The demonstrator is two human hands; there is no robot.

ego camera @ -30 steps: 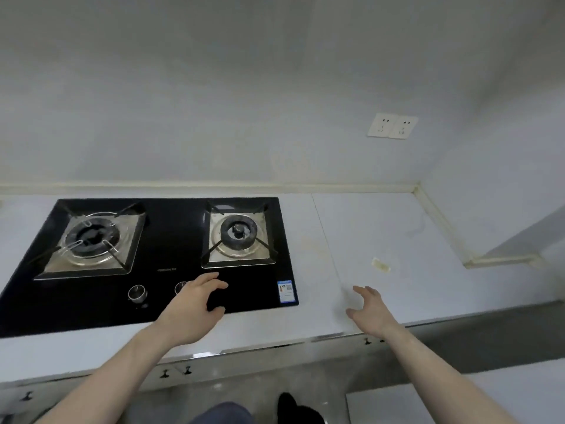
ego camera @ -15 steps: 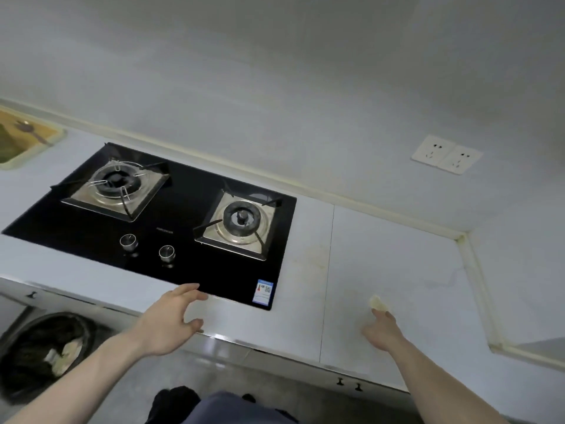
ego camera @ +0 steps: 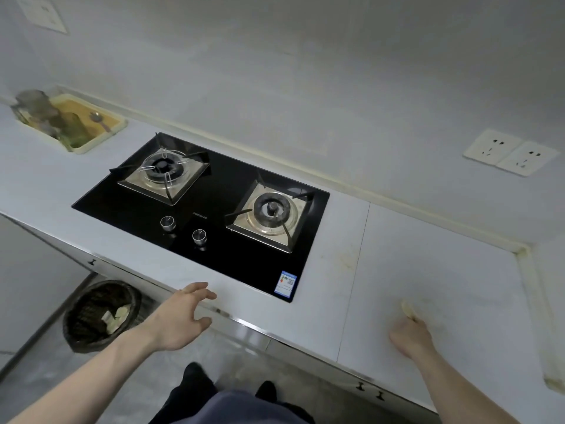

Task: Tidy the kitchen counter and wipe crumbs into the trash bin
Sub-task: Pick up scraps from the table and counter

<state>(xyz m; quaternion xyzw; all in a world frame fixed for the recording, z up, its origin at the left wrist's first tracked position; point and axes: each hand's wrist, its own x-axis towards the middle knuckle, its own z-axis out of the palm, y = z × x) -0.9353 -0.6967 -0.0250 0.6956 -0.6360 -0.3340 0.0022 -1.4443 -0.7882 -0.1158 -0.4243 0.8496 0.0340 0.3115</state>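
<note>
- Pinching a small pale scrap (ego camera: 407,310) is the right hand (ego camera: 409,338); its fingers are curling round the near end of the scrap, low over the white surface (ego camera: 428,270).
- The scrap is sticking out just past the far side of the right hand, and I cannot tell if it is touching the surface.
- The left hand (ego camera: 180,316) is hanging over the front edge of the surface, with fingers spread and loose and nothing in them.
- A dark trash bin (ego camera: 101,315) is standing on the floor, just to the left of the left hand and lower down; pale scraps are lying inside it.
- A black stove (ego camera: 214,215) with two burners and two knobs is sitting in the surface, just past the left hand and well to the left of the right hand.
- A pale tray (ego camera: 76,123) with blurry things on it is lying far off to the left, past the stove.
- Two white wall sockets (ego camera: 510,156) are sitting on the wall, far beyond the right hand.
</note>
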